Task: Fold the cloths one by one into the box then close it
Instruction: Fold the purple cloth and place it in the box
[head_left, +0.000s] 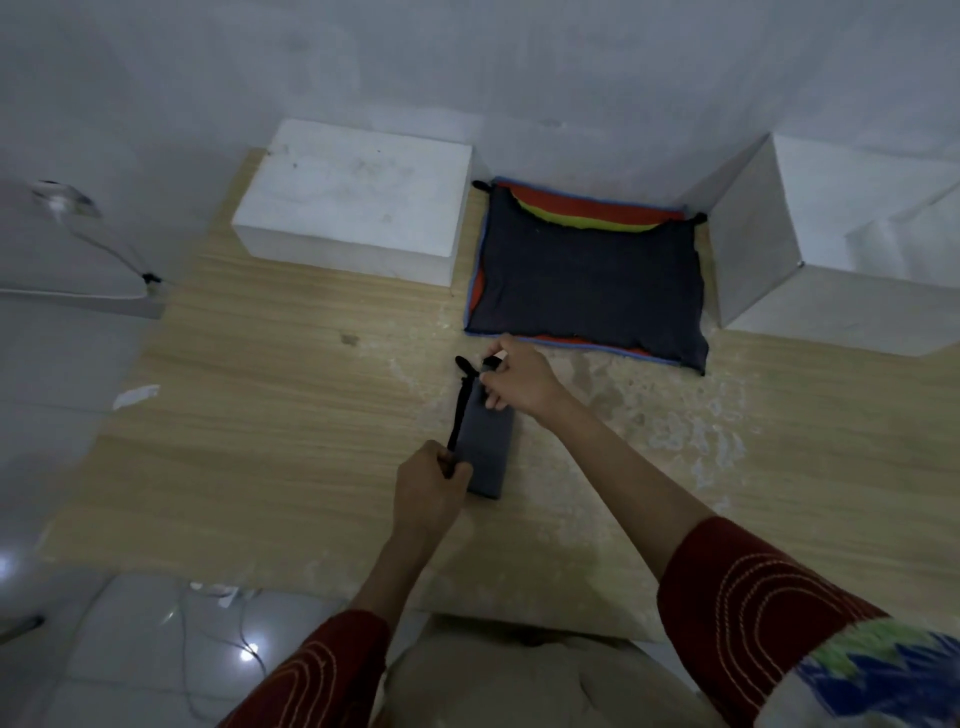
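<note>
left hand (430, 486) curls tight round the near end of a narrow folded grey cloth (488, 452) on the table (249, 415) — right hand (515, 380) pinches its far end. beyond, a cloth stack (587, 291) lies flat between a white block (353, 202) and a white box (831, 249).

Matt grey cloth (485, 447) lies on a worn wood-grain table (270, 415).

Wooden table (260, 415) with white block (358, 202), cloth stack (587, 280), folded grey cloth (488, 452), white box (831, 249).
</note>
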